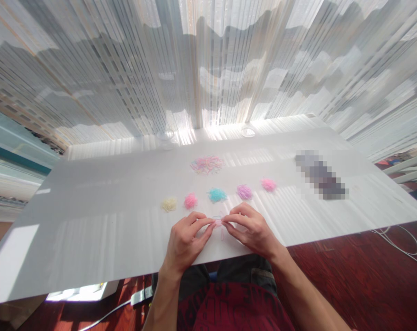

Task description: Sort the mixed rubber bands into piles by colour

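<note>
My left hand [189, 236] and my right hand [251, 227] face each other near the table's front edge. Both are closed in a pinch, fingertips almost meeting over a thin pink band [218, 222] that looks like a small rubber band. A few loose strands, bluish and pink, lie by the fingertips. Beyond the hands, small heaps of similar bands sit in a curved row: a yellow pile [168, 204], a deeper pink pile [191, 201], a turquoise pile [217, 195], a purple pile [244, 191] and a light pink pile [269, 185]. Behind them spreads a mixed-colour pile [207, 164].
The white table [101, 202] stands against a sheer striped curtain [201, 69]. Two clear round objects [248, 132] rest at its far edge. On the right lies a blurred-out dark item [321, 175]. A power strip [141, 296] and cables are below, on the reddish floor.
</note>
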`<state>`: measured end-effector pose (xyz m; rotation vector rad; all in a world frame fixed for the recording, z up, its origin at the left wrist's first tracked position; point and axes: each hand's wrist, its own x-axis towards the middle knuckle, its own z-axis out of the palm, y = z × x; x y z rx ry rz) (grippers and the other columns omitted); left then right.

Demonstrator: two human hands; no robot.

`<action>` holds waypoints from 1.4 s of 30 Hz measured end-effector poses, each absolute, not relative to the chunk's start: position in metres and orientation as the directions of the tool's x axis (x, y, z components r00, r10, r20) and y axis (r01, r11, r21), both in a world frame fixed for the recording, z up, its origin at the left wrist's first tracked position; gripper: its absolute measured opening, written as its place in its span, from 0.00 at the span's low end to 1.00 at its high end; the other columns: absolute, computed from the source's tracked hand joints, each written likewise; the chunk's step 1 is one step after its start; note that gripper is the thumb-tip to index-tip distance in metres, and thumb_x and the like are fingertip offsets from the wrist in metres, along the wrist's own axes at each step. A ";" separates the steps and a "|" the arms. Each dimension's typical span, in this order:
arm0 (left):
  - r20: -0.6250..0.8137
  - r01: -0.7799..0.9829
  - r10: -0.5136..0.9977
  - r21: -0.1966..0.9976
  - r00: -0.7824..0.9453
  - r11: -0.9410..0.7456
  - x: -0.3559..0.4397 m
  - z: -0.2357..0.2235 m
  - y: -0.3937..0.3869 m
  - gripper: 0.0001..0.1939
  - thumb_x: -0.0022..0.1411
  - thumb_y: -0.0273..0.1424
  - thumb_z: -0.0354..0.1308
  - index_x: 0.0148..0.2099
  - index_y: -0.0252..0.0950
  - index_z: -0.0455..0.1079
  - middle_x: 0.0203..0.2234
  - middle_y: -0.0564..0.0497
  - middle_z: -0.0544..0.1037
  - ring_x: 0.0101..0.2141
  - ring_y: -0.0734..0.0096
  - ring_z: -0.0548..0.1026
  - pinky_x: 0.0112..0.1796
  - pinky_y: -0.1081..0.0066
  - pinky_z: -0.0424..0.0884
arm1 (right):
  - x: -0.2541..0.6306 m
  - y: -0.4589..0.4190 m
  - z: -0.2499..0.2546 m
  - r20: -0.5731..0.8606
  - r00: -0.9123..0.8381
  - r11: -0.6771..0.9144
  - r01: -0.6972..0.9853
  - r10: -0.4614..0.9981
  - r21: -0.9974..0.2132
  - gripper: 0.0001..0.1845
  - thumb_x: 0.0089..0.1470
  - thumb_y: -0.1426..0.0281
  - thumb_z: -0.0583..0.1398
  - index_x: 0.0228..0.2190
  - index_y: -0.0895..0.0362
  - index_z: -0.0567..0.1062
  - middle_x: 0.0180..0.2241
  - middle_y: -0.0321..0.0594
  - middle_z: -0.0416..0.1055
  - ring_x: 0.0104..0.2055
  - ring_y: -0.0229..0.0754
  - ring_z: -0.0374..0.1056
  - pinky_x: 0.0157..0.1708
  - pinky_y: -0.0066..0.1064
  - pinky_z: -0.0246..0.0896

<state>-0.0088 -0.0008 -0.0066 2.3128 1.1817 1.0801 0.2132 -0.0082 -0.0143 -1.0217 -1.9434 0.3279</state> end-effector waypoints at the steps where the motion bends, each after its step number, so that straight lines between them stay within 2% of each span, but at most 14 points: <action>1: 0.479 0.544 0.798 0.585 0.367 -0.601 -0.009 -0.007 -0.001 0.06 0.71 0.29 0.61 0.44 0.39 0.80 0.34 0.50 0.81 0.31 0.72 0.79 0.29 0.76 0.74 | 0.213 -0.008 -0.014 0.580 -0.267 0.620 0.531 0.769 -0.577 0.07 0.65 0.72 0.63 0.41 0.51 0.80 0.33 0.40 0.73 0.35 0.42 0.72 0.35 0.33 0.72; 13: 0.480 0.557 0.803 0.581 0.354 -0.593 -0.009 -0.007 -0.002 0.05 0.72 0.30 0.61 0.44 0.38 0.79 0.35 0.50 0.81 0.28 0.75 0.76 0.30 0.75 0.72 | 0.213 -0.008 -0.012 0.558 -0.288 0.612 0.547 0.778 -0.571 0.06 0.67 0.71 0.61 0.41 0.53 0.79 0.33 0.41 0.74 0.35 0.43 0.72 0.35 0.35 0.72; 15: 0.521 0.597 0.809 0.568 0.273 -0.567 -0.012 -0.006 -0.001 0.05 0.71 0.30 0.62 0.44 0.38 0.79 0.34 0.51 0.81 0.27 0.76 0.75 0.30 0.75 0.71 | 0.213 -0.008 -0.011 0.565 -0.284 0.616 0.542 0.775 -0.572 0.05 0.67 0.71 0.61 0.42 0.53 0.79 0.34 0.41 0.75 0.35 0.43 0.73 0.36 0.35 0.72; 18: 0.590 0.703 0.806 0.551 0.054 -0.450 -0.019 -0.005 0.006 0.05 0.70 0.31 0.63 0.43 0.37 0.81 0.33 0.52 0.81 0.23 0.78 0.69 0.29 0.76 0.69 | 0.214 -0.008 -0.010 0.566 -0.273 0.612 0.531 0.778 -0.585 0.05 0.66 0.72 0.62 0.43 0.54 0.79 0.34 0.42 0.76 0.35 0.43 0.73 0.36 0.35 0.72; 21: 0.588 0.768 0.807 0.544 -0.061 -0.338 -0.023 -0.005 0.012 0.06 0.69 0.32 0.65 0.41 0.36 0.82 0.31 0.53 0.81 0.20 0.79 0.64 0.27 0.75 0.67 | 0.214 -0.008 -0.010 0.554 -0.262 0.597 0.533 0.790 -0.599 0.05 0.65 0.73 0.62 0.41 0.54 0.79 0.34 0.41 0.76 0.35 0.43 0.73 0.35 0.35 0.72; 28: 0.526 0.804 0.848 0.532 -0.067 -0.266 -0.021 -0.008 0.013 0.05 0.68 0.32 0.65 0.42 0.37 0.83 0.31 0.53 0.81 0.22 0.78 0.68 0.28 0.75 0.67 | 0.215 -0.009 -0.009 0.520 -0.254 0.567 0.530 0.815 -0.630 0.04 0.65 0.74 0.62 0.39 0.56 0.79 0.33 0.41 0.75 0.34 0.42 0.72 0.35 0.34 0.71; 34: 0.522 0.806 0.848 0.537 -0.087 -0.248 -0.020 -0.007 0.014 0.04 0.67 0.31 0.66 0.41 0.37 0.82 0.31 0.53 0.80 0.21 0.78 0.66 0.28 0.75 0.68 | 0.215 -0.009 -0.008 0.492 -0.256 0.546 0.528 0.832 -0.650 0.04 0.65 0.75 0.62 0.39 0.56 0.79 0.33 0.41 0.75 0.34 0.42 0.72 0.34 0.33 0.70; 39: 0.581 0.796 0.812 0.515 -0.051 -0.318 -0.021 -0.006 0.015 0.03 0.67 0.27 0.67 0.42 0.35 0.81 0.31 0.53 0.78 0.21 0.79 0.64 0.27 0.75 0.68 | 0.216 -0.010 -0.008 0.466 -0.267 0.532 0.529 0.844 -0.661 0.04 0.66 0.74 0.62 0.41 0.57 0.79 0.34 0.41 0.75 0.35 0.41 0.72 0.35 0.33 0.70; 42: 0.608 0.768 0.793 0.491 0.036 -0.411 -0.021 -0.005 0.009 0.05 0.65 0.23 0.68 0.44 0.36 0.80 0.32 0.53 0.79 0.22 0.80 0.65 0.26 0.76 0.67 | 0.216 -0.010 -0.008 0.471 -0.266 0.536 0.528 0.841 -0.659 0.05 0.66 0.74 0.62 0.43 0.58 0.78 0.35 0.42 0.75 0.36 0.41 0.72 0.36 0.33 0.70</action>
